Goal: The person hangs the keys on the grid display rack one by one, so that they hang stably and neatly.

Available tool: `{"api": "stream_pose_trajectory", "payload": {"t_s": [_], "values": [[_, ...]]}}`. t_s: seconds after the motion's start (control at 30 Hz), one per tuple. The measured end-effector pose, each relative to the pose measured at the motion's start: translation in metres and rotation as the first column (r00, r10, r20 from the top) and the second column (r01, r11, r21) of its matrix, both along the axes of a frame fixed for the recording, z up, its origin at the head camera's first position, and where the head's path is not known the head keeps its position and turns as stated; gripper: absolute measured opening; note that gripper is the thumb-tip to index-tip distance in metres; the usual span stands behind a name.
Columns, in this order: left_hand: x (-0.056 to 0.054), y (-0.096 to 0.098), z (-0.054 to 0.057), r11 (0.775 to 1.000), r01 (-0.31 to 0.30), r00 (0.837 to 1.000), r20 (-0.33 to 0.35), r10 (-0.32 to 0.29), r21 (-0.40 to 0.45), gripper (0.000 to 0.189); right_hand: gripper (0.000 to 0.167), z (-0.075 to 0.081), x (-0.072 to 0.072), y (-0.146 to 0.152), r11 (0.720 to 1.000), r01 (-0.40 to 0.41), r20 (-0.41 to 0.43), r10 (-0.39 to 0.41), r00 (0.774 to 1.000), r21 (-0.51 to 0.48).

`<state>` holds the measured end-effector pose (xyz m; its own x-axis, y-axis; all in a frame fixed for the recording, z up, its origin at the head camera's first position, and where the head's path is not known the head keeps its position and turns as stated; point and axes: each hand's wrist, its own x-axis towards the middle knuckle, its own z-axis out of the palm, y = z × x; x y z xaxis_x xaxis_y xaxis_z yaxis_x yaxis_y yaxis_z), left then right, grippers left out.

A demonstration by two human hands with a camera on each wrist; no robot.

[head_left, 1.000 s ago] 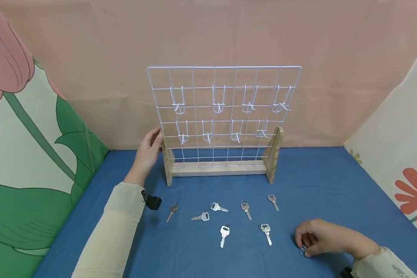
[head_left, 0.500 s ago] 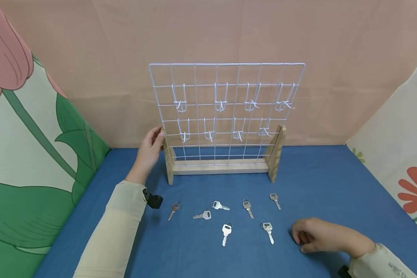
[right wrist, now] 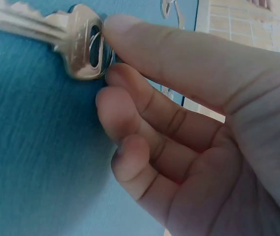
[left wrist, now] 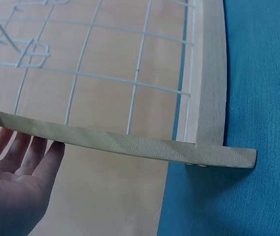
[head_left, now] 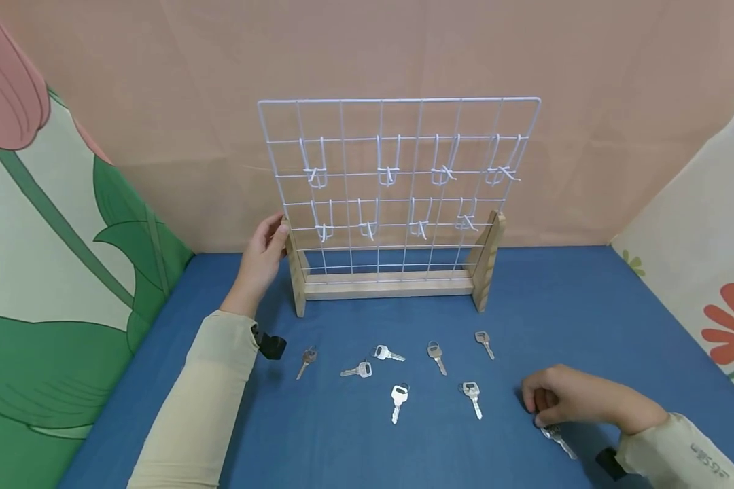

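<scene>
My left hand (head_left: 260, 257) holds the left wooden upright (head_left: 296, 282) of a rack, its thumb on one side and fingers on the other in the left wrist view. The rack carries a white wire grid (head_left: 397, 101) with two rows of wire hooks (head_left: 388, 176). At the right of the blue cloth, my right hand (head_left: 578, 401) pinches the ring of a silver key (right wrist: 78, 42) between thumb and forefinger. That key's blade points toward the wrist, low over the cloth; whether it touches the cloth I cannot tell. The other fingers are curled.
Several loose keys with rings lie between the rack and me, among them a darker key (head_left: 307, 361) at left, a key (head_left: 399, 402) in front and a key (head_left: 484, 344) at right. Printed cloth walls (head_left: 49, 272) stand at both sides, a tan backdrop (head_left: 397, 47) behind.
The key at my right hand, mostly hidden before, now shows below the fingers with its ring pinched. The left hand keeps its hold on the upright. The head view has tilted slightly.
</scene>
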<state>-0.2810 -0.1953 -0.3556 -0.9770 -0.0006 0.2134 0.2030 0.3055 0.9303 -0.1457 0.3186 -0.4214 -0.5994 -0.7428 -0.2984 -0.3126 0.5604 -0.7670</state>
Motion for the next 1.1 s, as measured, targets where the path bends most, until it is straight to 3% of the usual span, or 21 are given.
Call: {"api": "stream_pose_trajectory", "payload": {"t_s": [0.17, 0.47, 0.7, 0.8, 0.87, 0.93, 1.03, 1.1], "values": [[-0.001, -0.001, 0.0, 1.0, 0.012, 1.0, -0.014, -0.012, 0.013, 0.057, 0.011, 0.0, 0.0, 0.005, 1.0, 0.023, 0.002, -0.023, 1.0, 0.004], [-0.004, -0.001, -0.001, 1.0, 0.014, 1.0, -0.023, -0.013, 0.004, 0.057, 0.009, 0.003, -0.001, 0.009, 1.0, -0.01, 0.006, 0.01, 1.0, -0.029], [-0.001, -0.003, -0.002, 1.0, 0.018, 0.999, -0.026, -0.018, 0.01, 0.056, 0.007, 0.016, -0.007, 0.006, 0.999, -0.023, -0.152, 0.016, 0.988, -0.04], [0.0, -0.004, -0.002, 1.0, 0.014, 1.0, -0.02, -0.014, 0.013, 0.056, 0.004, 0.026, -0.009, 0.001, 0.999, 0.032, -0.242, -0.041, 0.969, -0.041], [0.002, -0.004, -0.002, 1.0, 0.014, 1.0, -0.003, -0.014, 0.023, 0.055, 0.004, 0.033, -0.009, -0.003, 0.995, 0.095, -0.338, -0.104, 0.935, -0.042], [0.003, -0.004, -0.002, 0.999, 0.018, 1.0, 0.007, -0.019, 0.042, 0.055, 0.008, 0.043, -0.009, -0.011, 0.98, 0.188, -0.44, -0.199, 0.876, -0.069], [0.004, -0.003, 0.0, 0.997, 0.026, 1.0, 0.015, -0.027, 0.071, 0.054, 0.009, 0.06, -0.012, -0.025, 0.929, 0.326, -0.553, -0.368, 0.747, -0.177], [0.003, -0.003, 0.0, 0.996, 0.027, 1.0, 0.011, -0.028, 0.08, 0.054, 0.007, 0.073, -0.017, -0.035, 0.87, 0.408, -0.569, -0.49, 0.661, -0.276]]}}
